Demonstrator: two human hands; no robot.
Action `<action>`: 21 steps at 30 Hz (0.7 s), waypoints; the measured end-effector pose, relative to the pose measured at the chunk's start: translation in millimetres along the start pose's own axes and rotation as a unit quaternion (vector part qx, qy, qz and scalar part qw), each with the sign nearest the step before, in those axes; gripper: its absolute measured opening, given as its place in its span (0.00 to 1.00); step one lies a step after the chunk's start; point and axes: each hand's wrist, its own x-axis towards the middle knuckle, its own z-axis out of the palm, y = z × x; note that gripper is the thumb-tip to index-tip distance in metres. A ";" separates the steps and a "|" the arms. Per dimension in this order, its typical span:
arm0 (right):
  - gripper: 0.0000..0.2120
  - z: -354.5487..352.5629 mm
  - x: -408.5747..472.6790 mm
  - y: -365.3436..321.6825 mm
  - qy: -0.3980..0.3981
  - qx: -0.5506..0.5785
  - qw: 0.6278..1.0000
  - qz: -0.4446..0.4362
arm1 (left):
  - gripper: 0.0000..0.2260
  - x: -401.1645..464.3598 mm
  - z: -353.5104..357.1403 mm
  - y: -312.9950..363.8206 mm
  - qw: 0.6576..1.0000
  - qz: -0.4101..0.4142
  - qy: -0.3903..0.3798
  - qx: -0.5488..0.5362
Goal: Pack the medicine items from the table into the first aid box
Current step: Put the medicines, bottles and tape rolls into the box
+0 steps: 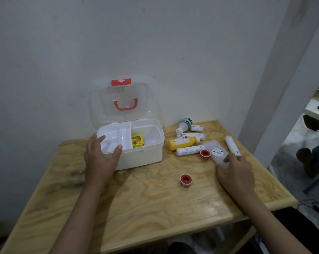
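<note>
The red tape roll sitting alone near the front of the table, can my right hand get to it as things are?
Probably yes. The lone red tape roll lies on bare wood with nothing around it, and the right hand, now resting on the clear plastic packet, is just beside it.

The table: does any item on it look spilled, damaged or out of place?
Nothing looks spilled or broken. The yellow bottle and the white bottle lie on their sides among loose rolls, and one red tape roll sits apart from the heap, nearer the table's front.

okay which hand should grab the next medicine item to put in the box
Right. The right hand already touches the clear packet among the loose items, while the left hand rests on the first aid box rim, steadying it.
</note>
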 end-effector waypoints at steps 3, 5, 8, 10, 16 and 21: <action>0.13 -3.7 -7.4 8.4 0.023 0.032 0.999 -0.020 | 0.26 -2.2 1.7 0.6 1.000 0.001 -0.003 -0.002; 0.13 -8.3 -11.6 11.9 0.036 0.044 0.998 -0.029 | 0.25 -3.8 2.4 1.1 1.000 0.002 -0.004 -0.003; 0.13 -19.3 -13.7 12.9 0.070 0.076 0.994 -0.038 | 0.25 -3.3 2.2 1.6 1.000 0.004 -0.004 -0.002; 0.12 -28.0 -13.9 9.6 0.089 0.099 0.989 -0.058 | 0.25 -2.4 2.0 1.4 1.000 0.003 -0.003 0.000; 0.12 -47.3 -5.2 -15.6 0.089 0.213 0.961 -0.154 | 0.25 -5.8 7.8 0.1 1.000 -0.002 -0.010 0.005; 0.10 -53.4 10.6 -63.9 0.052 0.278 0.932 -0.225 | 0.26 -8.4 13.2 -0.6 1.000 -0.007 -0.026 -0.002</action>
